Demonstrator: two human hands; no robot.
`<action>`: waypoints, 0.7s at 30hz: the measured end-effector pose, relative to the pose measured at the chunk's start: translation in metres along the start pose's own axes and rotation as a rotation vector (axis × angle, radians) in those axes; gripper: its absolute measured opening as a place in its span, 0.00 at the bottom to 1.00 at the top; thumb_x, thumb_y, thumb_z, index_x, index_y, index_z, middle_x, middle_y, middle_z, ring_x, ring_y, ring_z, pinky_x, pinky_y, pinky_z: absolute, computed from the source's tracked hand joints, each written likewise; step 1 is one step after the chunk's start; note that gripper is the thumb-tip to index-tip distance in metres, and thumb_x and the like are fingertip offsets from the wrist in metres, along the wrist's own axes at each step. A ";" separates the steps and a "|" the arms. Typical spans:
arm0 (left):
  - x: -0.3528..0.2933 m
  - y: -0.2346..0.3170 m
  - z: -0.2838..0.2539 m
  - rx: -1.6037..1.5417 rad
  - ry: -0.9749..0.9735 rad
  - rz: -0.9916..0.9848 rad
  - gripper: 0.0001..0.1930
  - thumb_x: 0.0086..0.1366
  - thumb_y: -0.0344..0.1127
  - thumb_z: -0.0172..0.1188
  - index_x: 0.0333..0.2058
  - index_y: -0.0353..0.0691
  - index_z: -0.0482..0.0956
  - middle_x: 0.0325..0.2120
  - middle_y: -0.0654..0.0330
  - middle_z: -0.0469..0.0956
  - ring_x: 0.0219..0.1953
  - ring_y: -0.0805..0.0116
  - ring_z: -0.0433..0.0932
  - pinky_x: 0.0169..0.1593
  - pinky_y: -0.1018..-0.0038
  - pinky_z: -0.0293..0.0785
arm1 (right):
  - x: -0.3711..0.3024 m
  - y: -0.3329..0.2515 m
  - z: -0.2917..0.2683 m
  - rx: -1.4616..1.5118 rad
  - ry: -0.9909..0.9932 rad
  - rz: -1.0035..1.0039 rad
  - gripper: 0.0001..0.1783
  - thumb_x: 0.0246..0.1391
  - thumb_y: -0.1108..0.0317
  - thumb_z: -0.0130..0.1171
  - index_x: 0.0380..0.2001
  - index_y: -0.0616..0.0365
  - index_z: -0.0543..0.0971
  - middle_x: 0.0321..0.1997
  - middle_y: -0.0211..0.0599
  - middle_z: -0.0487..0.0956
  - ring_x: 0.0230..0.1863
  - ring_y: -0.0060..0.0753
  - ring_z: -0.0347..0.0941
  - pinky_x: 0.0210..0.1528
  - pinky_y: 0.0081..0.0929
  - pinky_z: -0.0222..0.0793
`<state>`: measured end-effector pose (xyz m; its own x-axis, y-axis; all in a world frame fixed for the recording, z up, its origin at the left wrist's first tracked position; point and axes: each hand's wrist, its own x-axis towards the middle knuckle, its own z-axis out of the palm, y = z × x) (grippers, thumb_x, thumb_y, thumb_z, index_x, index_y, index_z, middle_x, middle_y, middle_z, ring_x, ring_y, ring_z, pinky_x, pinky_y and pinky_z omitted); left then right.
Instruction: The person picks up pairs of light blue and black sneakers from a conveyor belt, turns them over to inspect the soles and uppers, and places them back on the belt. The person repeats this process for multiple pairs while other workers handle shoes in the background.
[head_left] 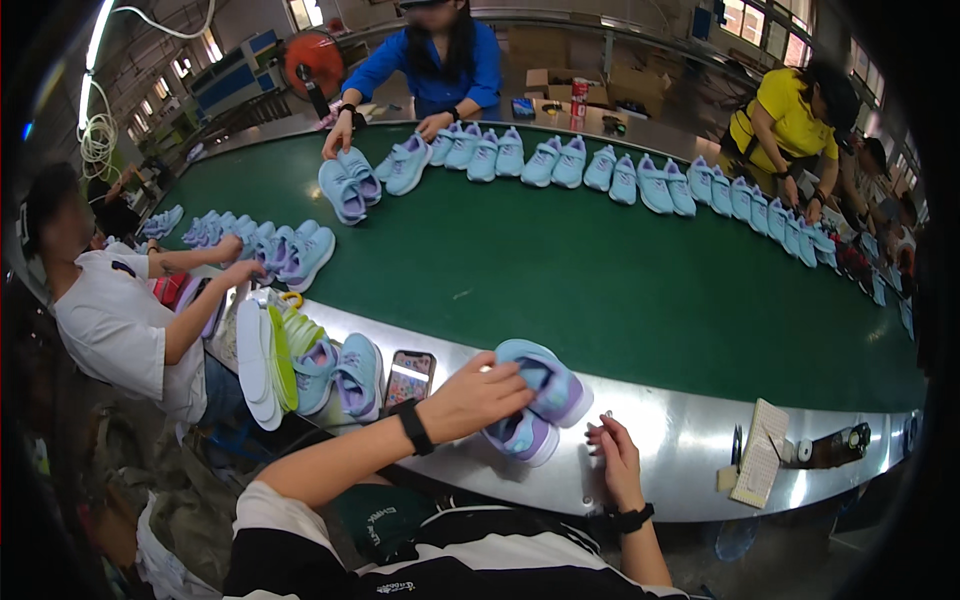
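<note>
Two light-blue sneakers with lilac heels lie together at the near edge of the bench in front of me. My left hand (485, 400) reaches over the upper sneaker (562, 392), its fingers bent and gripping at the shoe opening; the fingertips are partly hidden. Below that hand, the second sneaker (524, 438) rests with its heel toward me. To the right of the pair, my right hand (617, 455) hovers over the metal edge, fingers loosely curled and apart, holding nothing.
A green conveyor belt (480, 270) carries rows of similar sneakers. On the metal ledge (660, 420) lie a phone (410, 376), another sneaker pair (358, 376), insoles (257, 365) and a notepad (760, 455). Co-workers handle shoes at the left, across the belt and at the far right.
</note>
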<state>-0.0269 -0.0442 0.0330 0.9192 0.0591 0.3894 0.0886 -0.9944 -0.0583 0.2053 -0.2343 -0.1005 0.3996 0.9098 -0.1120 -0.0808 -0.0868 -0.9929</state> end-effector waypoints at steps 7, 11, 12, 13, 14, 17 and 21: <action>-0.060 -0.068 -0.083 -0.221 0.354 -0.989 0.16 0.48 0.39 0.70 0.31 0.32 0.83 0.25 0.50 0.79 0.25 0.53 0.76 0.31 0.64 0.72 | 0.008 0.001 0.002 0.021 -0.003 0.068 0.15 0.63 0.71 0.56 0.50 0.67 0.75 0.37 0.35 0.81 0.36 0.20 0.76 0.36 0.16 0.71; -0.091 -0.131 -0.103 0.010 0.226 -1.145 0.16 0.49 0.41 0.71 0.29 0.32 0.83 0.21 0.49 0.79 0.24 0.54 0.79 0.31 0.66 0.74 | 0.008 0.001 0.009 -0.029 0.005 0.080 0.13 0.61 0.73 0.59 0.47 0.67 0.76 0.35 0.35 0.81 0.33 0.18 0.75 0.34 0.15 0.71; -0.097 -0.145 -0.106 0.077 0.213 -1.132 0.17 0.50 0.40 0.71 0.30 0.29 0.82 0.18 0.52 0.79 0.20 0.63 0.78 0.29 0.69 0.72 | 0.008 0.001 0.011 -0.007 0.037 0.052 0.11 0.59 0.73 0.60 0.43 0.67 0.78 0.31 0.33 0.81 0.30 0.17 0.74 0.32 0.15 0.70; -0.103 -0.157 -0.109 0.132 0.183 -1.153 0.17 0.49 0.40 0.71 0.31 0.30 0.82 0.20 0.52 0.79 0.23 0.62 0.79 0.31 0.70 0.73 | 0.008 0.001 0.013 0.005 0.048 0.043 0.11 0.59 0.73 0.59 0.43 0.66 0.78 0.31 0.33 0.81 0.29 0.16 0.74 0.30 0.14 0.68; -0.109 -0.167 -0.112 0.159 0.187 -1.179 0.18 0.49 0.40 0.72 0.31 0.30 0.82 0.20 0.52 0.79 0.24 0.62 0.79 0.31 0.71 0.73 | 0.008 0.002 0.015 -0.001 0.052 0.043 0.10 0.60 0.73 0.59 0.44 0.66 0.77 0.31 0.32 0.81 0.28 0.15 0.73 0.28 0.13 0.67; -0.123 -0.184 -0.119 0.184 0.212 -1.221 0.18 0.49 0.38 0.73 0.32 0.29 0.81 0.21 0.54 0.79 0.25 0.66 0.79 0.32 0.72 0.73 | 0.007 0.002 0.020 -0.022 0.072 0.060 0.09 0.61 0.73 0.58 0.43 0.65 0.78 0.33 0.33 0.82 0.28 0.17 0.74 0.30 0.14 0.68; -0.137 -0.185 -0.125 0.119 0.251 -1.235 0.17 0.48 0.36 0.73 0.30 0.28 0.80 0.20 0.60 0.76 0.24 0.72 0.75 0.31 0.75 0.71 | 0.006 0.001 0.025 -0.055 0.049 0.107 0.11 0.63 0.71 0.57 0.47 0.63 0.78 0.42 0.35 0.82 0.35 0.21 0.77 0.35 0.17 0.73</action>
<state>-0.2168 0.1205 0.1051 0.1034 0.9082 0.4056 0.8788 -0.2744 0.3904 0.1845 -0.2190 -0.1010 0.4359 0.8733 -0.2175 -0.0758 -0.2051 -0.9758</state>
